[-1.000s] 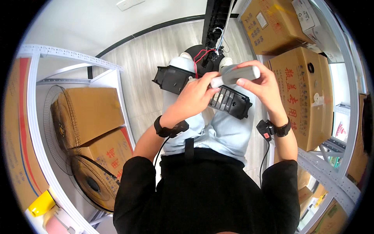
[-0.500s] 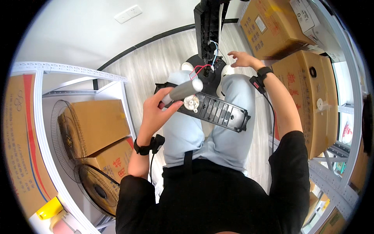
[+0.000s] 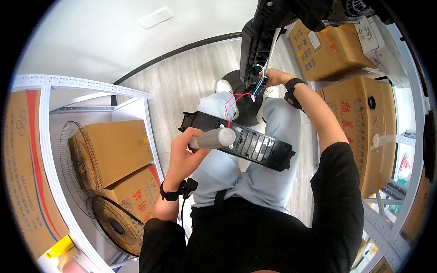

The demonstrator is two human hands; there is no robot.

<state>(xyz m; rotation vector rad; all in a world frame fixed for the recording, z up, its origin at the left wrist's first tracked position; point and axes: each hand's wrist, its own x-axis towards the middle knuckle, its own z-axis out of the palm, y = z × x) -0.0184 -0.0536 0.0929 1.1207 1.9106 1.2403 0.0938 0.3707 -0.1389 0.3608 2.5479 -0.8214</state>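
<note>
In my left hand (image 3: 184,157) is a grey cylindrical tool (image 3: 209,139) with a rounded pale end, held upright over a long black plastic housing (image 3: 205,121). That housing lies across my thighs, its slatted half to the right; the tool hides the spot beneath it. My right hand (image 3: 276,78) is closed at the lower part of a tall black column (image 3: 255,50), some fingers hidden behind it. Light blue wires (image 3: 261,81) hang beside those fingers. A red wire pair (image 3: 231,102) runs from a small white connector (image 3: 253,97) down to the housing behind the tool.
The column stands on a round black base (image 3: 246,111) between my shoes. On the left, a white shelf rack (image 3: 82,82) holds cartons (image 3: 118,145) and wire fan guards (image 3: 114,223). Stacked cartons (image 3: 350,127) and another rack (image 3: 400,182) stand on the right.
My right hand has gone from open beside the column to closed at it. The column leans more to the right. The tool now stands more upright, covering the round white part on the housing.
</note>
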